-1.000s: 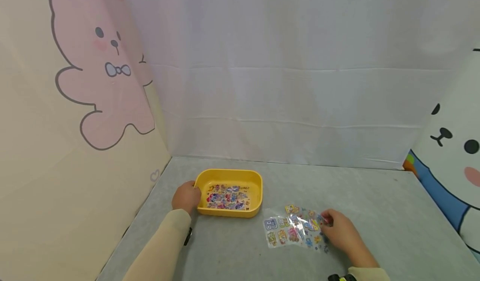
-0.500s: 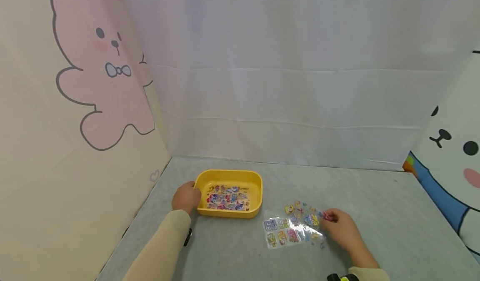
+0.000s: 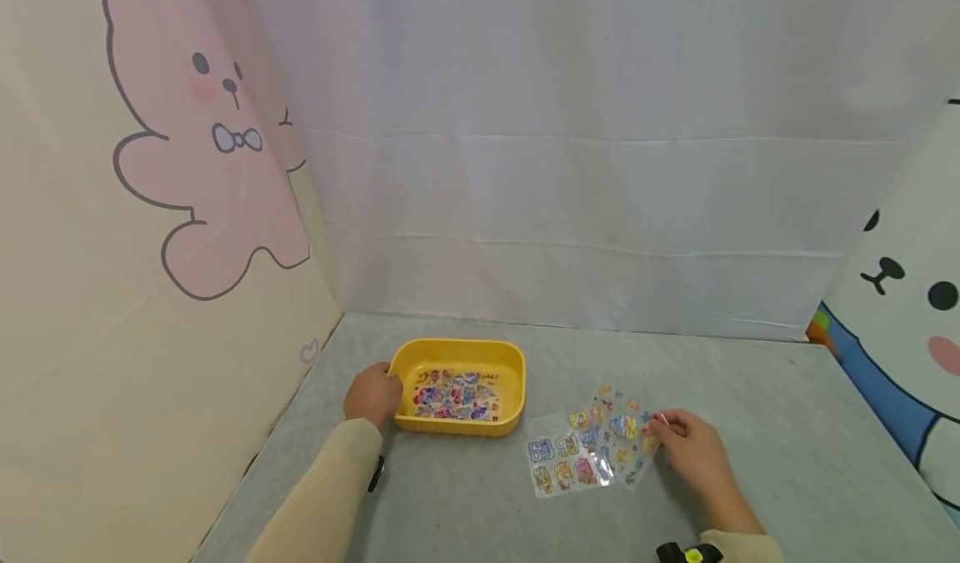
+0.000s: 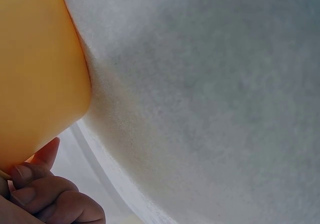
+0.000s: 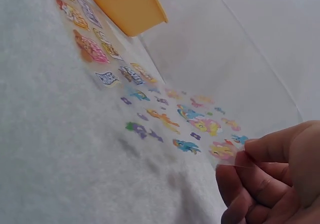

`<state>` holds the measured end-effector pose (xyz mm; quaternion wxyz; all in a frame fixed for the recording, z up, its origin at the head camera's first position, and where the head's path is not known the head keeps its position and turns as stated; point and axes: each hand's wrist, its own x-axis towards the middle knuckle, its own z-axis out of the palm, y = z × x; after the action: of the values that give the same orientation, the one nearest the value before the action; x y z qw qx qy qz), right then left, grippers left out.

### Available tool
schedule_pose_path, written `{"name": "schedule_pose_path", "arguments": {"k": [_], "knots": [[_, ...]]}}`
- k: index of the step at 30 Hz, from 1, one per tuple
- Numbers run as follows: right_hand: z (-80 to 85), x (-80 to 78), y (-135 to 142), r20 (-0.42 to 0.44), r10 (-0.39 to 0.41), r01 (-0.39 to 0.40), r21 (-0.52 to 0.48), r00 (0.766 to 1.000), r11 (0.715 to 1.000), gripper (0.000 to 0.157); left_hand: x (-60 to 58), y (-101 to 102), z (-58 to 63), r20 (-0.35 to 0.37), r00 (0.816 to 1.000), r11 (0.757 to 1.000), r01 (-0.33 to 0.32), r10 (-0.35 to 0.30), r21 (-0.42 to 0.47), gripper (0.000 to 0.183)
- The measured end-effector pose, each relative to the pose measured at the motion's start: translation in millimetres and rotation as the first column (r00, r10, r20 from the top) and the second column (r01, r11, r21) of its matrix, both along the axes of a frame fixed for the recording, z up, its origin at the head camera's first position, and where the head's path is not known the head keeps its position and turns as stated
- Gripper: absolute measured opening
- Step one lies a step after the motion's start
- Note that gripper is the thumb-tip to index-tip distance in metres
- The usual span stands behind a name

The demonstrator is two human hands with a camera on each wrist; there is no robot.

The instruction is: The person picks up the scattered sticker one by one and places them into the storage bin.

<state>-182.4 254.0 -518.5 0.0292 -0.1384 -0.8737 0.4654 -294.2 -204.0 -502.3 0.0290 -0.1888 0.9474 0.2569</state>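
Observation:
My left hand [image 3: 372,394] grips the left rim of a yellow tray [image 3: 457,428]; in the left wrist view its curled fingers [image 4: 50,191] sit at the tray's edge. Inside the tray lies a sheet of colourful stickers [image 3: 456,396]. Between thumb and fingers, my right hand [image 3: 693,450] pinches the right edge of a clear sticker sheet [image 3: 626,442] printed with small cartoon ponies. That sheet slants up from the table in the right wrist view and overlaps a second clear sticker sheet [image 3: 562,467] lying flat, with larger designs.
Grey cloth covers the table [image 3: 787,429]. A white curtain [image 3: 585,171] rises along its back edge. On the left stands a cream panel [image 3: 60,338] with a pink rabbit, and on the right a panel with a white cartoon animal [image 3: 907,338].
The pinched sticker sheet has lifted and turned more upright, uncovering more of the flat sheet. My right hand has shifted slightly right and away from me. The left hand and tray have stayed put.

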Motion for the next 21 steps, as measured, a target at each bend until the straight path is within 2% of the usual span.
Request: {"name": "schedule_pose_path", "arguments": {"k": [9,15,21], "knots": [[9.6,-3.1,1.1,0.003,-0.060,0.060,-0.085,0.998,0.995,0.029,-0.4,0.7,0.1,0.001,1.000,1.000,-0.012,0.012,0.002,0.045],[15.2,-5.9,5.1,-0.076,-0.105,0.096,-0.125,0.992,0.988,0.030,-0.6,1.7,-0.3,0.002,1.000,1.000,-0.020,0.020,0.015,0.045],[26.7,-8.1,7.9,-0.119,-0.170,0.143,-0.209,0.978,0.967,0.031,1.2,2.0,2.0,0.007,1.000,1.000,-0.010,0.010,0.016,0.045]]}}
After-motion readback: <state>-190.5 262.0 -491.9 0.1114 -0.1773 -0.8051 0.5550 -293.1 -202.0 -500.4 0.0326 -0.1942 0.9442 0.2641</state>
